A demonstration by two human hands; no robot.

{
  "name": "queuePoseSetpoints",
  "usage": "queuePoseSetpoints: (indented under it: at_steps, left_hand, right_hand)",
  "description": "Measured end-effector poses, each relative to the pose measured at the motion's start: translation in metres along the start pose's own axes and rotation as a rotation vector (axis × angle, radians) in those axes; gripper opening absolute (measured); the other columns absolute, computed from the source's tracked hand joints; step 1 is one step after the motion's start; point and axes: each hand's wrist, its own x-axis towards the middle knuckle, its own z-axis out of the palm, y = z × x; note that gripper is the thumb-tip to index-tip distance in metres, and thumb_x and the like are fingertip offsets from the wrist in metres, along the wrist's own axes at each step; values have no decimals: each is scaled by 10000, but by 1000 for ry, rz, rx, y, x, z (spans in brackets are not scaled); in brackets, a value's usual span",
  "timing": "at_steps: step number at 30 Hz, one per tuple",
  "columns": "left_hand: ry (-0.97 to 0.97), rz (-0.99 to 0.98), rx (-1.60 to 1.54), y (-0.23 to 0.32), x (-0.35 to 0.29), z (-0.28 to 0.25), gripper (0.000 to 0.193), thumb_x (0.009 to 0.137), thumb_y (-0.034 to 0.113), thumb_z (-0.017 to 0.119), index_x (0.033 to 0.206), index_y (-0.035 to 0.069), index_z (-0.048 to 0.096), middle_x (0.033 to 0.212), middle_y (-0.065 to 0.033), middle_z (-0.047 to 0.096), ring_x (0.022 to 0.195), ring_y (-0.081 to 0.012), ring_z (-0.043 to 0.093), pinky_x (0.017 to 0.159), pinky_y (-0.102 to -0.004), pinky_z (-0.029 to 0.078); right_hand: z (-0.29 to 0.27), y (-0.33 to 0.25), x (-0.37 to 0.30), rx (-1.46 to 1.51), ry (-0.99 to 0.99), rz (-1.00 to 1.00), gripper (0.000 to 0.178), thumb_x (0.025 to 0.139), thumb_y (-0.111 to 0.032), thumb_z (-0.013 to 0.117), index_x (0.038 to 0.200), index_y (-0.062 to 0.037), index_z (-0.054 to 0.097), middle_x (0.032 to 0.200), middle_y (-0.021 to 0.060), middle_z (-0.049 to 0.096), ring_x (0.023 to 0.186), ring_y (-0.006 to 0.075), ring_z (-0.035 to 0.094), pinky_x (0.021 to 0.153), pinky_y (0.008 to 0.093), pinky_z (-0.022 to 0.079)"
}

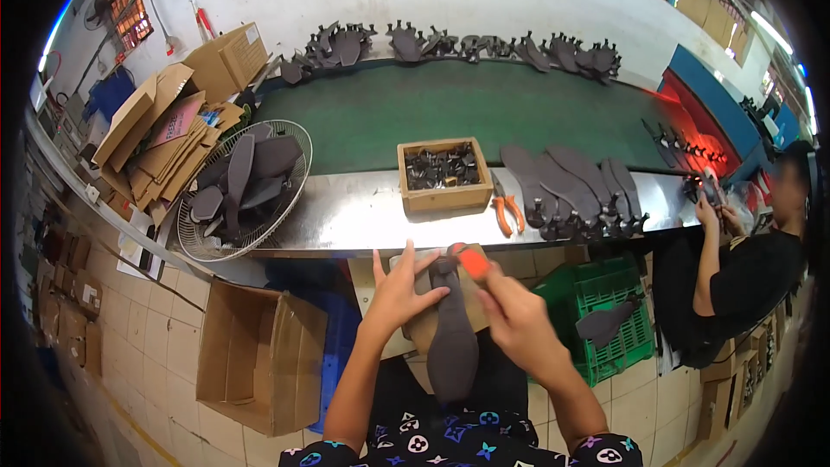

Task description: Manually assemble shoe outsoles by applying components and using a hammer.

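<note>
A long dark grey shoe sole [453, 348] lies lengthwise in front of me, its narrow end on a pale board [422, 329]. My left hand [401, 292] is open beside that narrow end, fingers spread, with thumb and forefinger tips at its edge. My right hand [520, 322] is closed around a red-orange tool [472, 263], held over the narrow end; motion blur hides its exact kind. Just beyond, on the metal bench edge, are orange-handled pliers [508, 210] and a wooden box [446, 200] of small black parts.
Several soles [571, 182] with black heels lie right of the pliers. A wire basket [298, 199] of soles stands left. Behind runs a green conveyor belt [389, 108]. A cardboard box [259, 363] and green crate [553, 294] flank me. A co-worker [735, 268] works at right.
</note>
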Motion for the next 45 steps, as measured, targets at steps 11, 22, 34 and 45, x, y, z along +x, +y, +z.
queuePoseSetpoints:
  at_steps: [11,22,34,45]
  left_hand:
    - [150,220,-35,11,1,-4,417,841,334,720,1200,126,683,1242,-45,677,1269,-293,546,1141,-597,195]
    - [-468,61,-948,105,-108,-64,224,916,158,668,1043,-21,709,942,-89,640,892,-176,615,791,-287,464]
    - [-795,-191,-1546,124,-147,-61,342,1053,256,487,1182,-42,594,1130,-95,623,1124,-186,571,1014,-309,423]
    - [-586,102,-1216,119,-148,-58,356,1022,219,510,1241,-61,538,1201,-159,580,1175,-257,549,1009,-355,416]
  right_hand:
    - [-27,-6,7,-42,-31,81,484,904,38,607,1377,21,505,952,209,646,807,323,666,720,386,526]
    - [19,49,-12,-514,-404,-336,481,895,-185,670,1346,-57,565,1241,177,634,1175,362,586,937,514,455]
    - [13,-33,-82,1350,-423,364,495,947,-486,596,1012,0,659,1060,143,645,1093,303,590,948,429,466]
    - [-7,-55,-81,771,-337,250,356,883,-290,665,1039,29,696,1092,220,720,1142,383,649,1065,529,359]
